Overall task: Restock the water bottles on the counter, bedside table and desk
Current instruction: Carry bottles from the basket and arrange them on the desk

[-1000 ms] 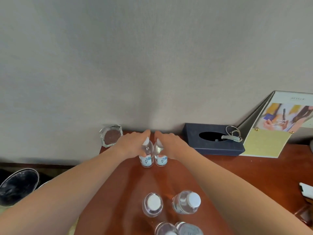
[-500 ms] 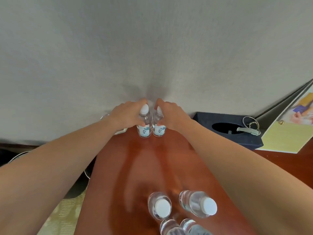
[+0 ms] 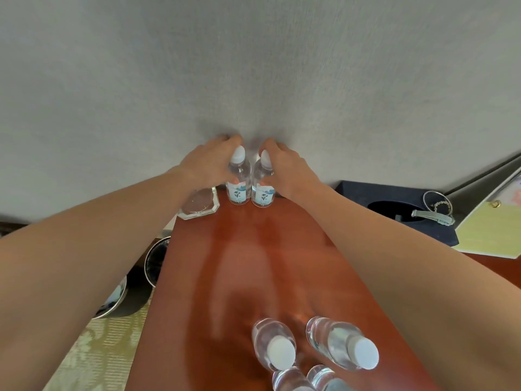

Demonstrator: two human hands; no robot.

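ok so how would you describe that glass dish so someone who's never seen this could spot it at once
Find the reddish wooden desk and follow it to its far left corner against the grey wall. The glass dish sits there, just left of the water bottle gripped by the left hand. Unlike the tall white-capped bottles, it is low, flat and angular-edged.

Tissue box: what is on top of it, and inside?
A key ring with a pale strap lies on the tissue box, at the right end of its slot. The slot is dark; its contents cannot be seen.
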